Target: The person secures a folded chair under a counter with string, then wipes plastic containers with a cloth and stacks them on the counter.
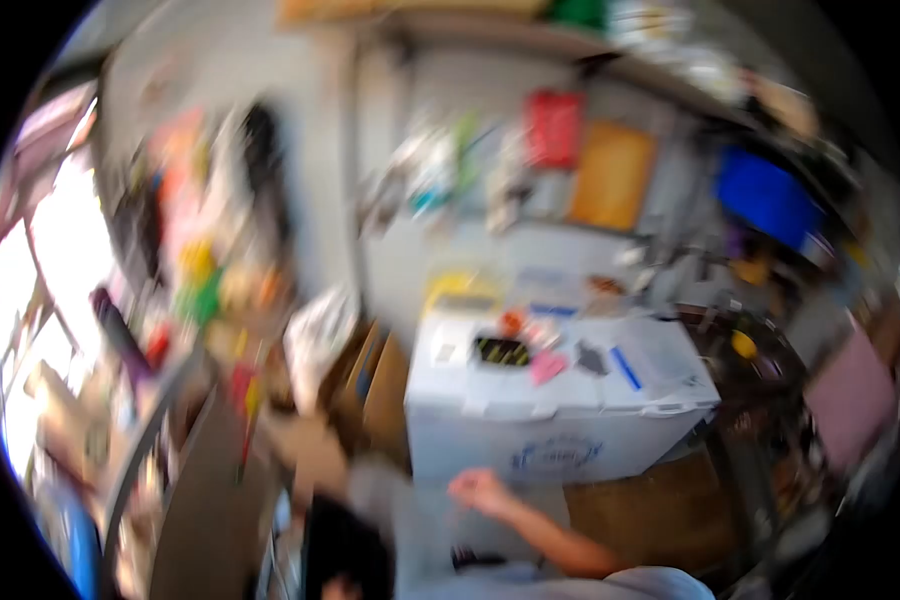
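Observation:
The whole view is smeared by motion. My right hand (480, 492) is in front of a white chest freezer (470, 440) with dark lettering on its front, apart from its lid. Its fingers look bent, but blur hides whether they hold anything. At the bottom edge, a small patch of skin, probably my left hand (340, 588), shows against a black object (345, 540) I cannot make out. On the freezer lid lie a dark patterned item (502, 351), a pink piece (547, 367), a grey piece (592, 358) and a blue strip (626, 368).
Cardboard boxes (385, 395) and a white bag (320, 340) stand left of the freezer. Brown cardboard (660, 510) lies before it. A red packet (554, 128) and an orange-brown panel (613, 175) hang behind. A curved grey frame (145, 440) rises at left; a pink sheet (850, 400) is at right.

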`<state>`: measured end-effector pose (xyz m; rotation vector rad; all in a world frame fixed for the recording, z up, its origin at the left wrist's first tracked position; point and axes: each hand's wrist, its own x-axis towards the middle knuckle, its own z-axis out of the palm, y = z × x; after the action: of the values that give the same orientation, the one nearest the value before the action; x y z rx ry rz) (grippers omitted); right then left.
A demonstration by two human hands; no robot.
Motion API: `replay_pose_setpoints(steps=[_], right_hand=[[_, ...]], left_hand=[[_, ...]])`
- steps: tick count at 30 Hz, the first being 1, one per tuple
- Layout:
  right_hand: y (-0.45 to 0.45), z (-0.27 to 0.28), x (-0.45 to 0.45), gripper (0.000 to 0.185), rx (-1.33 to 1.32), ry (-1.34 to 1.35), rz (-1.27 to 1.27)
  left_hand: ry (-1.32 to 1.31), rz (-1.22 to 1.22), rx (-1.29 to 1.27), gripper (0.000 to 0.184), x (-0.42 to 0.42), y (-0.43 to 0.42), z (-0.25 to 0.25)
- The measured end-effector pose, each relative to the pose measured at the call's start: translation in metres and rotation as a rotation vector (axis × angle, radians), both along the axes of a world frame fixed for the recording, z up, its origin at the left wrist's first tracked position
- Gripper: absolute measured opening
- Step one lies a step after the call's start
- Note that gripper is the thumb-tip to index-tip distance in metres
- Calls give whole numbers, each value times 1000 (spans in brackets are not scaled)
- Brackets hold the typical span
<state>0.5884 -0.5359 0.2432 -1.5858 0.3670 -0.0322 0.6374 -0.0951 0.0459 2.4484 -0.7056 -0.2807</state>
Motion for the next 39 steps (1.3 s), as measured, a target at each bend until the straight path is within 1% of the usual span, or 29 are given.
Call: replay_pose_setpoints(steps=[1, 2, 3, 4, 5, 6, 7, 8, 13, 15, 20, 21, 23, 24, 25, 27, 28, 30, 33, 35, 37, 38, 39], right_hand=[[-5, -19, 8, 12, -61, -134, 19], [0, -1, 6, 9, -189, -91, 63], [6, -2, 6, 6, -120, -119, 47], [20, 24, 9, 6, -53, -37, 35], [28, 33, 15, 9, -120, 2, 33], [32, 25, 15, 10, -110, 33, 57], [37, 17, 21, 11, -101, 28, 50], [45, 14, 31, 11, -87, 58, 91], [69, -1, 54, 11, -105, 144, 249], [80, -4, 72, 12, -118, 148, 306], [105, -9, 131, 13, -109, 145, 437], [107, -16, 145, 12, -97, 134, 496], [114, -21, 172, 11, -87, 125, 573], [122, -18, 183, 10, -89, 57, 625], [123, -18, 194, 9, -95, -10, 658], [123, -27, 217, 8, -127, -218, 684], [121, -23, 230, 8, -125, -219, 666], [119, -12, 247, 9, -254, -375, 743], [108, -12, 271, 8, -249, -414, 758], [96, -21, 287, 8, -216, -383, 747], [81, -31, 300, 8, -173, -366, 751], [72, -35, 308, 8, -179, -376, 732], [61, -44, 314, 10, -164, -307, 742]], left_hand=[[83, 38, -52, 49, -7, 1, 0], [256, 175, -51, 48, -21, -2, 11], [259, 228, -66, 51, -29, -8, 60], [283, 281, -78, 50, -30, -6, 55], [268, 287, -82, 49, -30, -2, 59], [269, 334, -73, 49, -39, 3, 47], [386, 376, -97, 49, -42, 4, 62], [400, 394, -90, 50, -47, 11, 50], [482, 506, -63, 52, -89, 38, 32], [515, 573, 19, 53, -104, 46, 29], [454, 764, -3, 49, -112, 47, 34], [456, 793, -6, 49, -110, 42, 41], [455, 928, -64, 46, -101, 28, 59], [408, 954, -79, 43, -98, 20, 59], [414, 937, -84, 43, -91, 6, 63], [345, 1043, -178, 41, -77, -18, 81], [340, 1054, -208, 41, -68, -31, 85], [351, 1049, -183, 41, -53, -53, 93], [344, 1031, -130, 42, -39, -77, 93], [355, 1082, -173, 43, -25, -94, 99], [395, 1094, -137, 43, -16, -108, 99], [407, 1067, -141, 43, -19, -109, 83], [422, 1049, -147, 43, -17, -114, 73]])
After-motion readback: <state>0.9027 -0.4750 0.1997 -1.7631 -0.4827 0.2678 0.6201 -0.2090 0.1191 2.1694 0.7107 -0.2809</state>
